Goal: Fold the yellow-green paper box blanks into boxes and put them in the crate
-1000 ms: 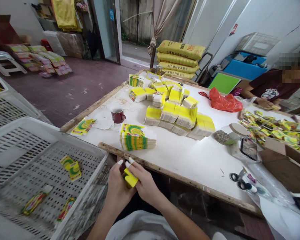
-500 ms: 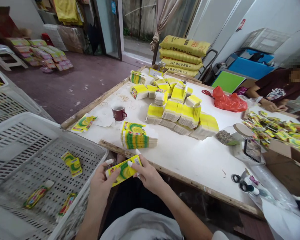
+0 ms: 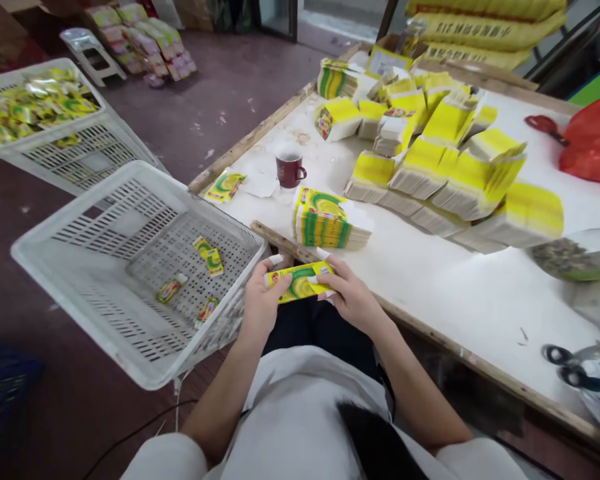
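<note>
Between both hands I hold a flat yellow-green printed packet (image 3: 300, 283) over my lap, just off the table's edge. My left hand (image 3: 266, 293) grips its left end, thumb on top. At the right end my right hand (image 3: 350, 293) pinches it, with white covers on some fingertips. Just beyond, on the white table (image 3: 405, 287), a fanned stack of matching printed packets (image 3: 325, 220) lies near the wooden edge. To my left stands a white plastic crate (image 3: 145, 280) with several small packets (image 3: 210, 257) on its floor.
A maroon mug (image 3: 289, 168) stands beyond the stack. Many stacks of yellow cards (image 3: 430, 167) fill the table's middle. A second crate (image 3: 45, 113) of packets is at far left. Scissors (image 3: 575, 373) and a red plastic bag (image 3: 593, 143) lie at right.
My view has turned down and left, so the table appears farther right and more of the crates shows. Both hands still hold the packet, now turned closer to level.
</note>
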The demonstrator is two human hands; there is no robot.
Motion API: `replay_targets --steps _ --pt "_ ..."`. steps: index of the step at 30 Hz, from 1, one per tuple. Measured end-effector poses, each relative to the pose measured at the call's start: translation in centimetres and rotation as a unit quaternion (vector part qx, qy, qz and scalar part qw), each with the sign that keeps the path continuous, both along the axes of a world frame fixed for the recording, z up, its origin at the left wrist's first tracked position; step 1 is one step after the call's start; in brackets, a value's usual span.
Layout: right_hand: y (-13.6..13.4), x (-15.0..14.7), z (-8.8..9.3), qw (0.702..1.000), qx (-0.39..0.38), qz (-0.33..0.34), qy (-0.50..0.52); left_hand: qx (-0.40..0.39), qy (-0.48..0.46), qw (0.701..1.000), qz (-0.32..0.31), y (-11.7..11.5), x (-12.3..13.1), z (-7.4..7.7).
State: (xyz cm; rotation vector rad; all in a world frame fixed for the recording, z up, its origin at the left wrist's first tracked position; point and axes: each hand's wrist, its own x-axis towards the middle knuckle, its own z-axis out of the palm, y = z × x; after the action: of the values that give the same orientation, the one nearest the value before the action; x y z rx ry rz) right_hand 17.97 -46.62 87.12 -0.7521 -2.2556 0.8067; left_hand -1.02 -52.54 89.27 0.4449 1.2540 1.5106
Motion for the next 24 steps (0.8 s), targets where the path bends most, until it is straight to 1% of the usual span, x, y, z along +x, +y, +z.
replay_targets --steps 3,5,8,11,13,16,18,19,20,21,22,23,24 --pt "-0.1 0.0 0.1 1.000 -0.018 0.010 -0.004 0.011 0.001 1.000 0.001 -0.1 0.3 0.0" --pt "-0.4 -0.4 -0.2 1.000 -0.023 -0.010 0.012 0.016 -0.001 1.000 -0.010 -0.2 0.5 -0.1" --pt "-0.9 -1.0 -0.4 0.998 -0.011 -0.039 0.051 0.021 0.003 0.999 -0.028 -0.2 0.6 -0.3" --pt "-0.9 -1.4 -0.3 0.998 -0.029 -0.008 0.059 0.018 0.015 0.999 -0.030 -0.2 0.5 -0.5" --pt "-0.8 -1.6 -0.4 0.997 -0.050 -0.006 0.054 0.015 0.024 0.999 -0.033 -0.2 0.6 -0.9" --pt "-1.0 -2.2 -0.7 0.997 -0.036 -0.050 0.053 0.012 0.061 0.997 -0.040 -0.4 0.8 -1.5" --pt "-1.2 -2.6 -0.9 0.997 -0.022 -0.062 0.046 0.008 0.112 0.993 -0.041 -0.5 0.5 -1.8" --pt "-1.1 -2.7 -0.9 0.996 -0.022 -0.067 0.047 0.005 0.152 0.988 -0.032 -0.6 -0.1 -1.7" --pt "-0.9 -2.7 -0.7 0.996 -0.025 -0.075 0.050 0.004 0.201 0.980 -0.007 -0.7 -0.9 -1.6" --pt "-0.5 -2.6 -0.4 0.994 -0.025 -0.091 0.059 0.002 0.255 0.966 0.031 -0.9 -2.1 -1.5" --pt "0.2 -2.4 0.0 0.991 -0.022 -0.114 0.069 0.000 0.311 0.947 0.084 -1.2 -3.6 -1.3" --pt "1.2 -2.1 0.5 0.987 -0.014 -0.143 0.077 -0.005 0.358 0.922 0.147 -1.4 -5.3 -1.1" --pt "2.3 -1.8 1.1 0.981 -0.001 -0.176 0.079 -0.014 0.398 0.896 0.196 -1.8 -7.1 -1.1"
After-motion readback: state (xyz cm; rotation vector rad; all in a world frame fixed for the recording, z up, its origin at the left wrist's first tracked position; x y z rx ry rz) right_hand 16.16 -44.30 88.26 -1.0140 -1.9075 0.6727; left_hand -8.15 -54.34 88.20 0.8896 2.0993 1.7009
